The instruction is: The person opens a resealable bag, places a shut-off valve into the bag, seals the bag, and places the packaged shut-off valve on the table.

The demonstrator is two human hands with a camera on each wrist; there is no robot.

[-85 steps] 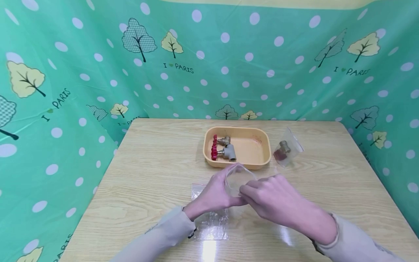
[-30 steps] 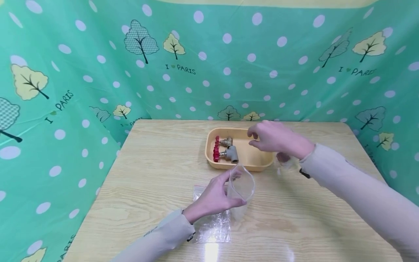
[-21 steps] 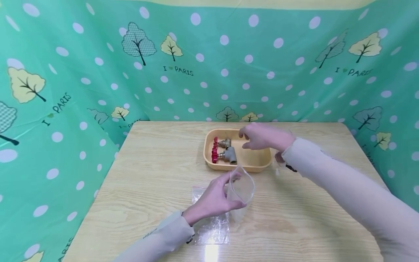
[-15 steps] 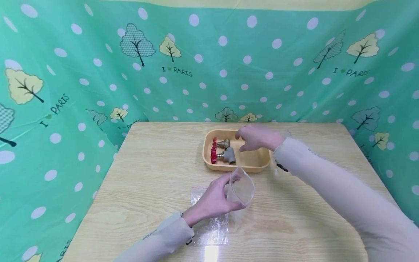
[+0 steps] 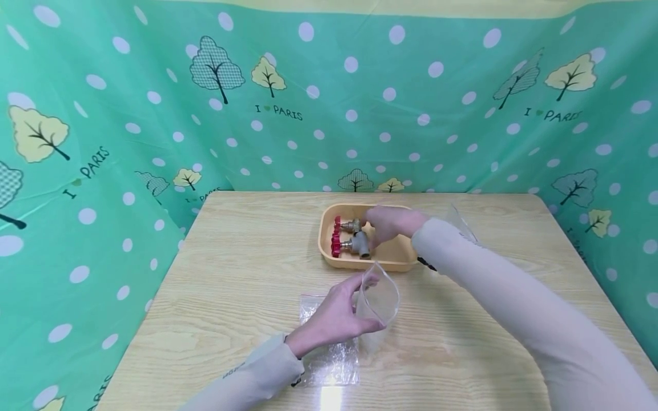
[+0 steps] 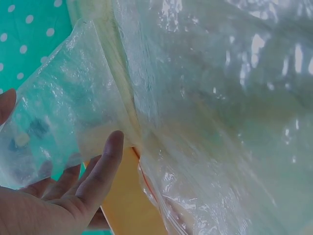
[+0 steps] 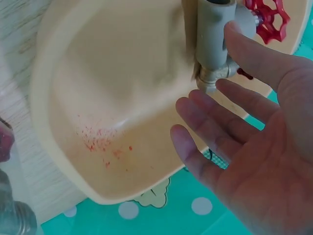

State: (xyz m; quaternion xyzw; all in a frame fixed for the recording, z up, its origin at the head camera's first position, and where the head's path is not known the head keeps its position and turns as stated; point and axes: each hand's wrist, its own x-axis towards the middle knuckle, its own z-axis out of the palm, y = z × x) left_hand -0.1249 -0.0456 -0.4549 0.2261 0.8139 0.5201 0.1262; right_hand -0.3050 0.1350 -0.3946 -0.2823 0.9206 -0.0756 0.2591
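My left hand (image 5: 339, 317) grips a clear plastic bag (image 5: 380, 294) by its rim, and its mouth gapes in a round shape. In the left wrist view, the fingers of the left hand (image 6: 68, 196) lie against that bag (image 6: 63, 93). Over the beige tray (image 5: 360, 265) reaches my right hand (image 5: 390, 221), beside a grey valve with a red handwheel (image 5: 361, 244). A smaller brass valve (image 5: 352, 226) lies just behind it. The right wrist view has the right hand (image 7: 274, 132) with fingers spread, its thumb tip at the grey valve (image 7: 210, 44); contact is unclear.
Right of the tray, a bagged valve is mostly hidden by the right sleeve; its bag's corner (image 5: 462, 224) shows. A flat clear zip bag (image 5: 334, 365) lies under the left forearm. Red specks (image 7: 100, 139) mark the tray's floor. A green curtain (image 5: 329, 114) backs the table.
My right hand has left the bag's rim, crossed to the tray, and moved left and down to the grey valve. The left hand still holds the bag.
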